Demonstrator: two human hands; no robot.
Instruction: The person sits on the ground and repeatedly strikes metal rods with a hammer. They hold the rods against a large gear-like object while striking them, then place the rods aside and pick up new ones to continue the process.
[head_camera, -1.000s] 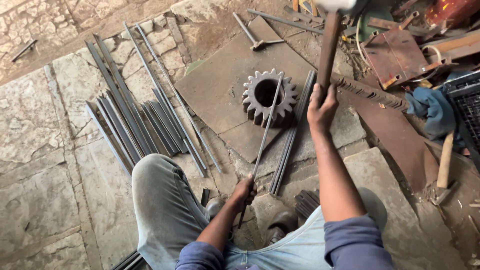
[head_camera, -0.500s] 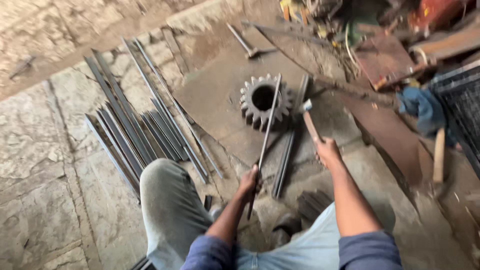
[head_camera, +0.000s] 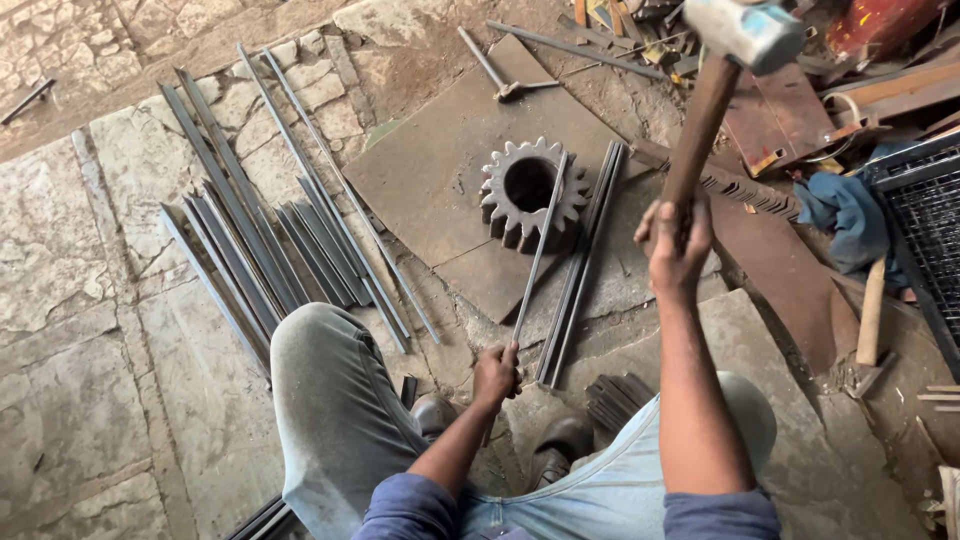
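Our left hand grips a thin steel rod running toward twelve o'clock across the gear wheel, while our right hand clenches the raised hammer (at one o'clock).

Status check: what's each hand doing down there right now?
Right hand grips hammer, raised high. Left hand holds thin metal rod laid across big gear. More rods lie beside the gear; nothing blocking it.

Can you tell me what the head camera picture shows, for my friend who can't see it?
A person's right hand raises a hammer over a big toothed gear; the left hand holds a thin metal rod lying across it.
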